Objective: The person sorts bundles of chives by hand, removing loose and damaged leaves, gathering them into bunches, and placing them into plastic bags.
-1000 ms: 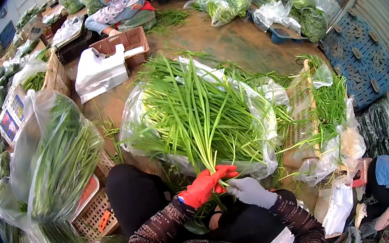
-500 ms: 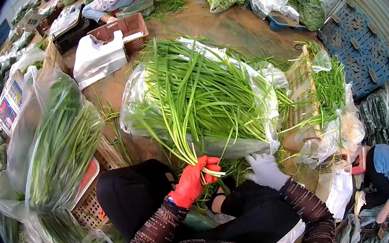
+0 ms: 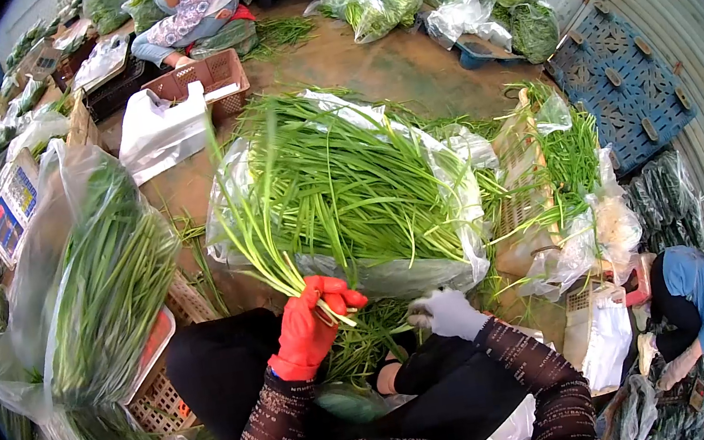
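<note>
My left hand [image 3: 306, 327], in a red glove, is closed round a small bunch of garlic chives [image 3: 257, 238]. Their pale cut ends stick out below the fingers, and the green leaves rise up and lean left. In a pale grey glove, my right hand [image 3: 448, 313] is to the right of it, above my lap. Its fingers are curled together; whether anything is between them I cannot make out. Just beyond both hands lies a big heap of garlic chives [image 3: 356, 183] on an opened clear plastic bag [image 3: 414, 276]. Loose leaves [image 3: 360, 342] lie between my knees.
On the left, a full plastic bag of chives [image 3: 103, 273] leans over a tan crate [image 3: 159, 398]. A woven basket [image 3: 520, 187] with greens stands right. Further off are a brown crate [image 3: 229, 102], a blue pallet [image 3: 622, 92] and two other people [image 3: 690, 289].
My left hand has moved left with the bunch, which now stands more upright and away from the heap. My right hand has drawn slightly left and its fingers have curled in.
</note>
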A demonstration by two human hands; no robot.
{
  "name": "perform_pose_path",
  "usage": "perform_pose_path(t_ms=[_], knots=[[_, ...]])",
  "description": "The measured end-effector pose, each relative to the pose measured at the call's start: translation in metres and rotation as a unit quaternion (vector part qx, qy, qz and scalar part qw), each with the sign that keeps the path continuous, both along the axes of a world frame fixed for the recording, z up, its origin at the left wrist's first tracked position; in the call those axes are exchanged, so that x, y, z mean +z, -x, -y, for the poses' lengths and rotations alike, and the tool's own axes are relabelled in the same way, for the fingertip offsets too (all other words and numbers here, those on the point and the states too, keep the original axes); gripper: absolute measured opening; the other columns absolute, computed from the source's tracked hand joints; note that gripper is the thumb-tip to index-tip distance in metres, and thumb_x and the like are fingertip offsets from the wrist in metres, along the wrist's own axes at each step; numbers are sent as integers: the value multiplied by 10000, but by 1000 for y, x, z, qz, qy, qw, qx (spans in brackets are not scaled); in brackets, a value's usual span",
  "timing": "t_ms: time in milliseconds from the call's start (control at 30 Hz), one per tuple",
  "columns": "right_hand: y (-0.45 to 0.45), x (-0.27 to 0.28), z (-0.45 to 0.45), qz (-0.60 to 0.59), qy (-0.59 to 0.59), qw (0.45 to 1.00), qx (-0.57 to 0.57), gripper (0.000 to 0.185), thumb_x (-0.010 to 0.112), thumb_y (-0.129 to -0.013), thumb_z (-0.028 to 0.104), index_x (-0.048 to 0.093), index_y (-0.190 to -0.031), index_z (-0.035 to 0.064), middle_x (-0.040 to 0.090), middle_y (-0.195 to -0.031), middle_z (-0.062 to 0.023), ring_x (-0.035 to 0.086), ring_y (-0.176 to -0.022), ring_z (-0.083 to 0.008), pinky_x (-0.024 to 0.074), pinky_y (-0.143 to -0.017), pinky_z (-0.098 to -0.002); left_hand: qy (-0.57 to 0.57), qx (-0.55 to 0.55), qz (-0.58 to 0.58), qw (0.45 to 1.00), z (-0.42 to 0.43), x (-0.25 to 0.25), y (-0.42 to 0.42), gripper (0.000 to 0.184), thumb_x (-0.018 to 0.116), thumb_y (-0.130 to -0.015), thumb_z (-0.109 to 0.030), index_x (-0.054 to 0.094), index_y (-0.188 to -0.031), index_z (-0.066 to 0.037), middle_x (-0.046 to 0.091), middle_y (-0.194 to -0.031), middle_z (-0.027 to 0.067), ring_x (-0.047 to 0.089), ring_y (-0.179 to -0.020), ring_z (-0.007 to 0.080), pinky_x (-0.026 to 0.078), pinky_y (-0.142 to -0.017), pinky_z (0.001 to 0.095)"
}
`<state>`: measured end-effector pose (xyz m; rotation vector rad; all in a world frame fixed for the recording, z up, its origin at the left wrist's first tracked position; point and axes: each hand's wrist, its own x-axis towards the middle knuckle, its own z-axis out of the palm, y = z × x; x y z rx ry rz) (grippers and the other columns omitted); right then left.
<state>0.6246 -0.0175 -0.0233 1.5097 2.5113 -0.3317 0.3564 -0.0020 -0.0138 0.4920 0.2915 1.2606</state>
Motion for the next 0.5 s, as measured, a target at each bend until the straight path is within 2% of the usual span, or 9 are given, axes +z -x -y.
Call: perform_pose_path(t_ms=[67,133,200,267,300,333,400,433,500], knots=[[-2,-4,-12,-36,-74,996,-39,448,528,-880,448,572,-1067,43,644,-858,-124,631,-689,-275,488,-577,-388,124,-27,-18,992,5,9,-7,337,443,-944,-280,552,-1072,12,513,-652,29,599,-759,242,477,-832,432],[10,4,-37,-236,63,883,-401,382,541,-901,343,528,-1057,-5,626,-837,-136,600,-642,-218,482,-550,-336,148,-22,-17,989,6,2,-13,339,466,-931,-268,527,-1137,-6,417,-586,-1,521,-608,179,494,-716,383],[17,-10,-54,-244,43,883,-399,332,509,-929,237,472,-1111,-38,601,-796,-121,544,-584,-141,455,-510,-256,173,-84,-24,981,5,-18,-14,316,450,-935,-227,524,-1156,-13,332,-537,-30,375,-474,117,435,-519,305],[30,-15,-67,-540,205,633,-515,275,478,-939,191,472,-1116,-20,596,-777,-101,526,-571,-120,447,-503,-245,218,-82,-88,969,5,-24,-19,316,441,-928,-214,530,-1171,-31,274,-511,-54,277,-400,88,307,-389,247],[32,-25,-69,-557,220,594,-538,248,501,-918,158,485,-1091,-19,591,-768,-95,533,-605,-118,448,-510,-249,229,-86,-102,964,4,-25,-18,322,461,-924,-235,543,-1165,-36,278,-511,-53,290,-400,88,321,-396,248],[51,-16,-64,-510,175,670,-510,160,420,-894,67,520,-995,-6,539,-718,-48,479,-545,-126,423,-489,-266,242,-88,-115,959,2,-26,-17,329,482,-920,-255,556,-1159,-40,282,-512,-52,302,-399,89,335,-403,249],[69,-6,-38,-404,179,858,-262,164,443,-882,84,551,-968,-4,560,-715,-75,516,-573,-173,457,-547,-293,220,-95,-155,958,3,-23,-16,323,503,-912,-267,580,-1132,-44,310,-516,-52,324,-404,85,346,-409,245],[74,-15,-20,-409,56,909,-55,127,481,-871,121,558,-914,29,583,-728,-113,571,-629,-236,469,-588,-333,205,-104,-193,954,5,-19,-17,317,525,-904,-279,604,-1106,-47,339,-519,-53,346,-408,80,356,-414,242],[90,8,0,-235,264,935,-8,237,545,-861,296,542,-840,60,612,-774,-144,602,-729,-331,466,-629,-402,189,-134,-235,944,6,-12,-15,319,531,-900,-273,598,-1101,-34,362,-516,-47,357,-404,80,355,-409,239]])
